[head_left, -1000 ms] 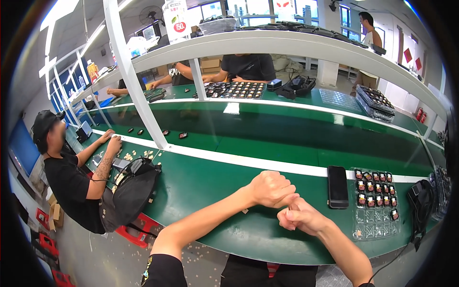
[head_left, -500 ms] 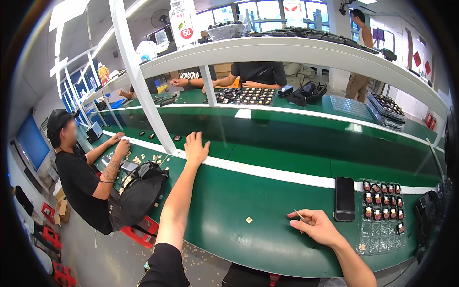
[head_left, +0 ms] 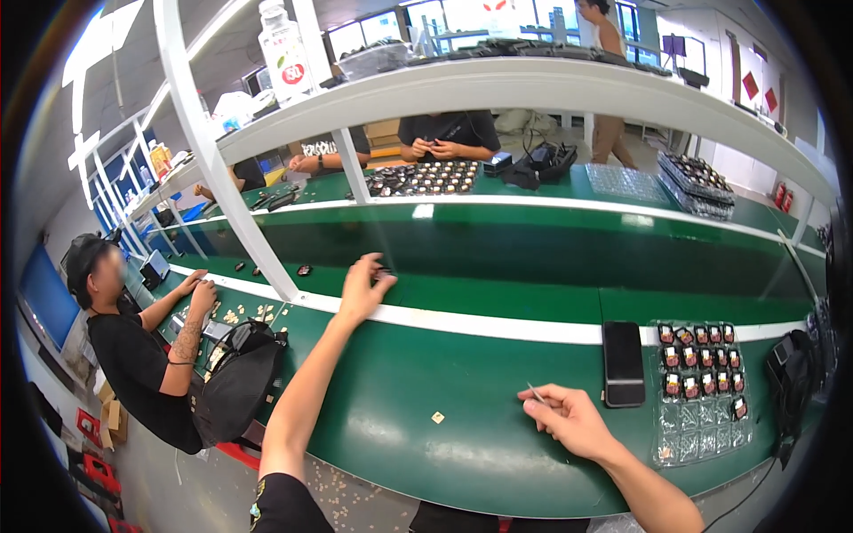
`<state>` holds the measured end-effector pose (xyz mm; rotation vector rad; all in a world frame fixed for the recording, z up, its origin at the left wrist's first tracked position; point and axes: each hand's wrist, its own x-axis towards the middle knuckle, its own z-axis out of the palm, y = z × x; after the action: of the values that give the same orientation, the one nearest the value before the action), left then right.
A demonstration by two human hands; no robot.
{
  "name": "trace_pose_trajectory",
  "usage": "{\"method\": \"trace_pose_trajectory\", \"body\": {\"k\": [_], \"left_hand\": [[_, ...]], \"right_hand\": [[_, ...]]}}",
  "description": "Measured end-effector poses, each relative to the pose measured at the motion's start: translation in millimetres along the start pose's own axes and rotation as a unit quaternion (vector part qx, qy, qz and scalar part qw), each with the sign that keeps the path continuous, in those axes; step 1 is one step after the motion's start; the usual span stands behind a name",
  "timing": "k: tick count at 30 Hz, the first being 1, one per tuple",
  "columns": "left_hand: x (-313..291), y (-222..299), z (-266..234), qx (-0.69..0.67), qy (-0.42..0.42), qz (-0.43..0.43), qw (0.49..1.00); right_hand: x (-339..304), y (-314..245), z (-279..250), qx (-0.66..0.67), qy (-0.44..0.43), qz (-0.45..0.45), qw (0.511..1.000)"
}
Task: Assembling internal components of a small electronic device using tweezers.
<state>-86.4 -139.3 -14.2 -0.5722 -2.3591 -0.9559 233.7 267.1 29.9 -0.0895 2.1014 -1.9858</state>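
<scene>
My left hand [head_left: 362, 290] reaches over the green channel behind the white strip, its thumb and fingers closing round a small black part [head_left: 382, 274] that they partly cover. Above the near green bench, my right hand [head_left: 569, 421] pinches thin metal tweezers [head_left: 535, 393], tips pointing up and left. On the bench to the left of that hand lies a small pale square piece [head_left: 437, 417]. To its right, a clear plastic tray [head_left: 680, 416] carries several rows of small black parts [head_left: 706, 357] with pale and reddish tops; its lower pockets hold mostly no parts.
A black phone [head_left: 623, 360] lies beside the tray. White posts [head_left: 227, 169] and a shelf [head_left: 533, 87] cross above the channel. At left sits a co-worker [head_left: 133, 346] near a black bag [head_left: 240, 382] and scattered pale pieces. Black cables [head_left: 791, 377] lie at the right edge.
The view has shifted slightly to the right. My left hand has moved right along the channel, and a black part now shows between its fingers. My right hand still holds the tweezers.
</scene>
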Motion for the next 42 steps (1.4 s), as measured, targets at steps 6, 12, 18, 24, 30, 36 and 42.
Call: {"method": "trace_pose_trajectory", "body": {"k": [6, 12, 18, 24, 30, 36, 42], "left_hand": [[-68.6, 206.1, 22.7, -0.201, -0.377, 0.098, 0.899], [-81.7, 209.1, 12.1, -0.243, -0.41, 0.103, 0.873], [-89.3, 215.5, 12.0, -0.115, -0.358, 0.13, 0.917], [-94.6, 211.0, 13.8, -0.104, -0.355, 0.147, 0.917], [-96.9, 217.4, 11.4, -0.137, -0.376, 0.139, 0.906], [-105.9, 222.0, 22.6, -0.17, -0.404, 0.165, 0.884], [-105.8, 219.1, 25.8, -0.18, -0.397, 0.153, 0.887]], "right_hand": [[3.2, 5.4, -11.8, 0.049, 0.027, 0.033, 0.998], [5.5, 0.6, -5.5, 0.041, 0.034, 0.03, 0.998], [4.6, 3.9, -4.1, 0.046, 0.057, 0.034, 0.997], [0.1, 1.5, 0.2, 0.073, 0.085, 0.043, 0.993], [-2.1, -2.1, -3.8, 0.076, 0.078, 0.069, 0.992], [0.7, 16.0, -0.2, 0.039, 0.12, -0.04, 0.991], [4.2, 15.0, -0.3, -0.162, 0.113, -0.135, 0.971]]}}
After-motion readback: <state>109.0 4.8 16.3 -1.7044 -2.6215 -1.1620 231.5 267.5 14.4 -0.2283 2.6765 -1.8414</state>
